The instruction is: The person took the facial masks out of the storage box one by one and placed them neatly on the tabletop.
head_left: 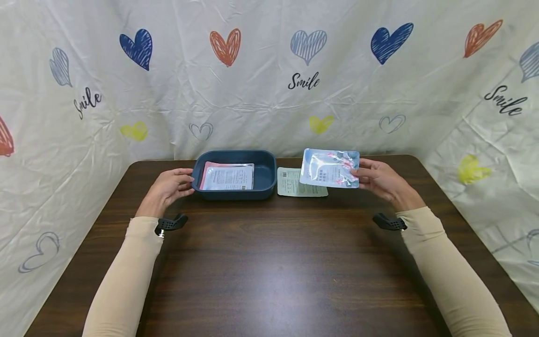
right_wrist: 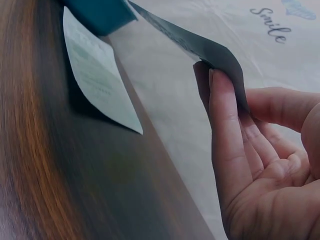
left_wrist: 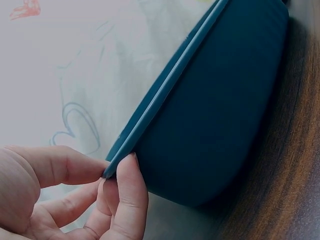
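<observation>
A dark blue bin, rectangular with rounded corners, is set upright at the far side, left of centre, its left rim pinched by the left hand. To its right, a glossy light-blue pouch, marked with pink flower-like print, is held raised and slightly bent, its right edge pinched by the right hand.

Green packet, partly hidden

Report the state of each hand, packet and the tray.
Tray: upright on the table
Pale packet: in tray, on top
Pink packet: beneath it, mostly covered
Green packet: lying on table
Blue packet: held aloft
Left hand: pinching the tray's rim
Right hand: pinching the blue packet
</observation>
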Demonstrator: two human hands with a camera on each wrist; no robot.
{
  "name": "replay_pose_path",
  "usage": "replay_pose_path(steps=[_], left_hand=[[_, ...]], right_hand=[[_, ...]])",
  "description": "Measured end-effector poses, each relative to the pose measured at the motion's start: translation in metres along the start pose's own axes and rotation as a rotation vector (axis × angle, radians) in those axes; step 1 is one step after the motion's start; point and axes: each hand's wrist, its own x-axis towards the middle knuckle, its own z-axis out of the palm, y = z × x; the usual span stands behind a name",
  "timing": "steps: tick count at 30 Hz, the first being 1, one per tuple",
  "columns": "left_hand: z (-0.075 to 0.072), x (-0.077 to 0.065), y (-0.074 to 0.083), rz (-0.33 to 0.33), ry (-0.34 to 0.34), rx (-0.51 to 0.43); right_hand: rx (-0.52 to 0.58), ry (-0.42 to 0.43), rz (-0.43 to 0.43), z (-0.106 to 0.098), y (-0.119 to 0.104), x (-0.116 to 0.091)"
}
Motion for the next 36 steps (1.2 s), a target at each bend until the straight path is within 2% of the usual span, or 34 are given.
replay_pose_path(steps=[23,30,36], left_hand=[[0.000,0.002,-0.002,0.011,0.013,-0.007],[-0.001,0.001,-0.001,0.013,0.001,-0.004],[0.000,0.000,-0.001,0.018,0.001,0.007]], right_hand=[[0.011,0.145,0.025,-0.042,0.007,-0.015],[0.027,0.133,0.029,-0.059,0.011,-0.018],[-0.014,0.178,0.057,-0.069,0.013,-0.018]])
